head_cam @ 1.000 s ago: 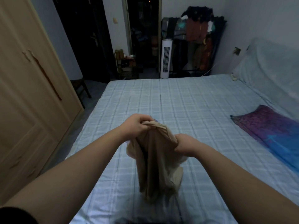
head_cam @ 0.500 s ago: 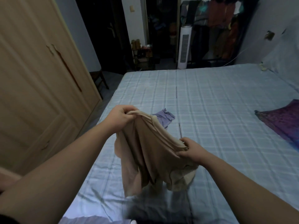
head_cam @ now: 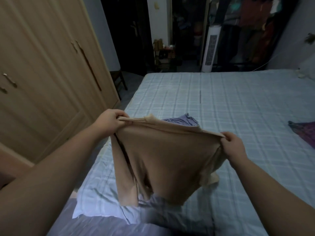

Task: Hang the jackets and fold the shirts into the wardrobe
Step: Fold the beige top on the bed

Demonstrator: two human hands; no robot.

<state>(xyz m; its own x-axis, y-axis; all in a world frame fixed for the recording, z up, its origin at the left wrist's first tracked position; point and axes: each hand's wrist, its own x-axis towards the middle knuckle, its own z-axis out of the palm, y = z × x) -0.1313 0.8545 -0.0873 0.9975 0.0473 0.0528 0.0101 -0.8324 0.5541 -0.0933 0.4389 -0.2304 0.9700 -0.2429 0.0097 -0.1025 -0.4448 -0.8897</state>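
Note:
I hold a tan shirt [head_cam: 163, 155] spread out above the near part of the bed. My left hand [head_cam: 110, 120] grips its top edge at the left, and my right hand [head_cam: 232, 146] grips the top edge at the right. The cloth hangs down between them, its lower end over dark garments [head_cam: 172, 217] at the near edge. A lilac garment [head_cam: 180, 120] lies on the bed just behind the shirt, partly hidden by it. The wooden wardrobe [head_cam: 42, 74] stands at the left with its doors closed.
The bed [head_cam: 221, 99] with a pale checked sheet fills the middle and right. A purple and blue cloth [head_cam: 305, 133] lies at the right edge. Behind are a white tower fan [head_cam: 210, 48], a rack of hanging clothes [head_cam: 252, 23] and a dark doorway [head_cam: 124, 31].
My hands have moved apart, pulling the bunched tan shirt wide open. The view has turned left and the lilac garment has come into sight behind the shirt.

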